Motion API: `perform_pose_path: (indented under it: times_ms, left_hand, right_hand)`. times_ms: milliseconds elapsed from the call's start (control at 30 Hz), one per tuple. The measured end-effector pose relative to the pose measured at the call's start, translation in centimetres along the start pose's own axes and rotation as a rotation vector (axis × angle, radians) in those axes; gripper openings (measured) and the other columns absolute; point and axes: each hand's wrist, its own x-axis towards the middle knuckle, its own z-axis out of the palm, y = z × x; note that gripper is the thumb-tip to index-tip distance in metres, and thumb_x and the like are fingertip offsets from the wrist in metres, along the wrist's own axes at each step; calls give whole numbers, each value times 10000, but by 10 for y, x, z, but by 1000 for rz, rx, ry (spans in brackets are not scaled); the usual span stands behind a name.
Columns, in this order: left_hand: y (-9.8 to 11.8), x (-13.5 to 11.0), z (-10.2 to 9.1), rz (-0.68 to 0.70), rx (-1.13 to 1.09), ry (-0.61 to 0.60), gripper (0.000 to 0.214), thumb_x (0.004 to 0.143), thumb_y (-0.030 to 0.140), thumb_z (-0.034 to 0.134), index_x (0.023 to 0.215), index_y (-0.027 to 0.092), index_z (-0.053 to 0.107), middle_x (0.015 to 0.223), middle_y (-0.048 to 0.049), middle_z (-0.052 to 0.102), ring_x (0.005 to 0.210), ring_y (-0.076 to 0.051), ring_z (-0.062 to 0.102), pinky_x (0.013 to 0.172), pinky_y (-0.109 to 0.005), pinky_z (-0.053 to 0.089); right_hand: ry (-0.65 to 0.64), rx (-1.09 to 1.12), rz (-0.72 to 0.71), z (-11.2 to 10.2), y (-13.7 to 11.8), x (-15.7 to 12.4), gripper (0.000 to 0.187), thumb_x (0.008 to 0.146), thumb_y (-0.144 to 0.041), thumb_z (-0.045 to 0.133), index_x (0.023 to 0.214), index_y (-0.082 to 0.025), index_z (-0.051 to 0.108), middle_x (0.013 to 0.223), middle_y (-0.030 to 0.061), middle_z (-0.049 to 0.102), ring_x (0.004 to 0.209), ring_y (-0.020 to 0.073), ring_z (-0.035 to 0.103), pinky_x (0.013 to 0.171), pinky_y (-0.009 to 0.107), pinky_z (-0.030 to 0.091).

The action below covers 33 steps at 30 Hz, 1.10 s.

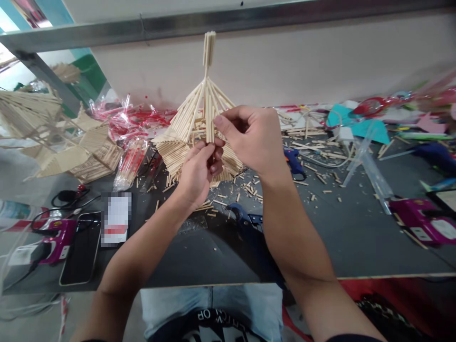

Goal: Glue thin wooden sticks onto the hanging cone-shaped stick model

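A model built from thin wooden sticks [194, 118], with a fan-shaped roof and a tall spire, stands on the dark table [342, 237]. My left hand [199, 168] is closed round its lower front part. Just right of it, my right hand [249, 137] pinches a short upright wooden stick [210, 124] against the model's front. Cut stick pieces [249, 187] lie scattered beneath both hands.
Other stick structures [74, 152] and red-striped plastic packets [130, 161] lie at the left. A phone [81, 249], a pixelated card [116, 218] and a magenta device [59, 240] sit near the front left. Blue glue guns [245, 216], coloured paper [359, 123] and another magenta device [422, 221] lie to the right.
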Motion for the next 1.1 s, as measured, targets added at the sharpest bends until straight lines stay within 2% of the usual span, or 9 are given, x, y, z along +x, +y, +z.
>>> perform_pose_path:
  times_ms: [133, 400, 833, 933, 1100]
  left_hand:
    - [0, 1, -2, 3, -14, -17, 194, 964, 101, 465, 818, 130, 588, 676, 25, 454, 508, -41, 360, 490, -165, 299]
    - [4, 1, -2, -41, -23, -3, 203, 958, 112, 460, 823, 136, 609, 681, 20, 450, 525, -56, 381, 505, -183, 341]
    - [7, 0, -2, -116, -119, -51, 206, 963, 105, 447, 802, 143, 568, 645, 51, 346, 480, -37, 338, 458, -165, 301]
    - [7, -2, -1, -134, -158, -71, 237, 990, 115, 427, 814, 140, 583, 639, 57, 333, 465, -31, 322, 438, -158, 297]
    - [6, -7, 0, -151, -189, -92, 236, 1000, 119, 432, 824, 133, 589, 630, 64, 330, 449, -28, 317, 417, -154, 289]
  right_hand:
    - [1, 8, -6, 1, -1, -1, 241, 917, -378, 681, 811, -168, 733, 636, -8, 621, 556, 104, 513, 579, 287, 442]
    - [-11, 30, -8, 1, 0, -1, 358, 926, -528, 643, 810, -196, 714, 658, -2, 638, 595, 118, 549, 592, 277, 468]
    - [3, 18, -1, 1, 2, -1, 282, 923, -451, 670, 903, -178, 739, 669, -1, 620, 613, 123, 546, 627, 299, 458]
    - [24, 17, 0, -5, 2, -2, 338, 930, -510, 651, 934, -185, 741, 673, 3, 625, 646, 129, 576, 638, 295, 467]
    - [106, -8, -16, -27, 0, -10, 447, 933, -621, 593, 899, -197, 732, 691, 29, 657, 654, 141, 602, 604, 298, 469]
